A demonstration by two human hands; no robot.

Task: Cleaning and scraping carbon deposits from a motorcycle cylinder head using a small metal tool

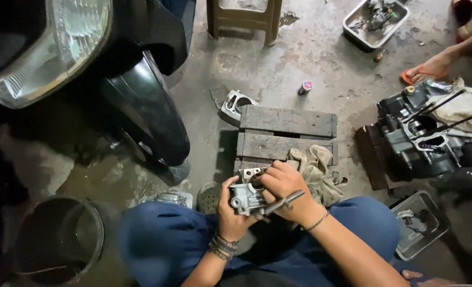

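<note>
I squat over a grey metal engine part (245, 194) held between my knees. My left hand (231, 212) grips it from the left and below. My right hand (288, 190) lies over its top right and holds a thin metal tool (285, 202) that points down-left across the part. A dirty beige rag (316, 169) lies just beyond my right hand, draped over the edge of a low wooden block (286, 133).
A motorcycle's front wheel and fender (145, 111) stand at left, a dark bucket (58, 239) at lower left. A stripped engine case (424, 138) sits at right beside metal trays (419, 223) (375, 21). Another person's sandalled foot (427, 70) shows top right. A cylinder (235, 105) lies behind the block.
</note>
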